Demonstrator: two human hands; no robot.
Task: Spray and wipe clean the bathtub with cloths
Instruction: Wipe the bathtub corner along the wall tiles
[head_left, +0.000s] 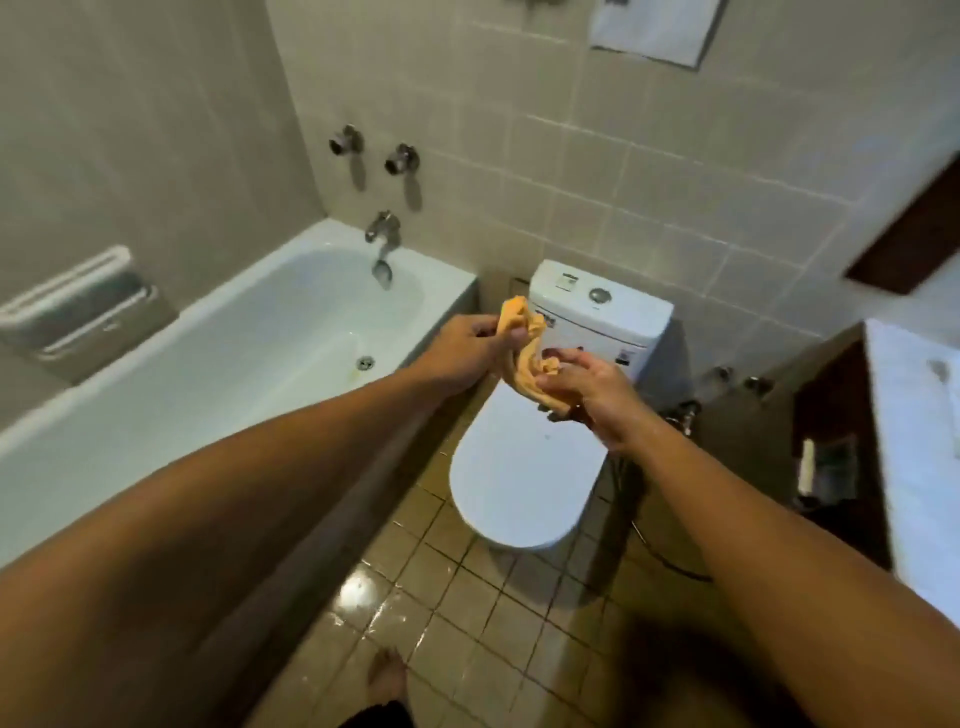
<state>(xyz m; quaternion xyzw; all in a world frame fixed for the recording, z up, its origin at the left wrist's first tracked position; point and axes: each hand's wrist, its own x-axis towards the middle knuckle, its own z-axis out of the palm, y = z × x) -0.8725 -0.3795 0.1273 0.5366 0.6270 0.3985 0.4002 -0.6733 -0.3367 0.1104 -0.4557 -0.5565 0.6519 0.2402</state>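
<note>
Head view: your left hand (467, 343) and right hand (597, 389) both clutch a crumpled orange cloth (523, 361) above the closed white toilet lid (519, 478). Left of them, the white bathtub (260, 322) shows its round metal drain (366, 362).

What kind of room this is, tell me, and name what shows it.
A bathroom: a white bathtub with a wall spout, a toilet with its lid down beside it, and a tiled floor.
</note>
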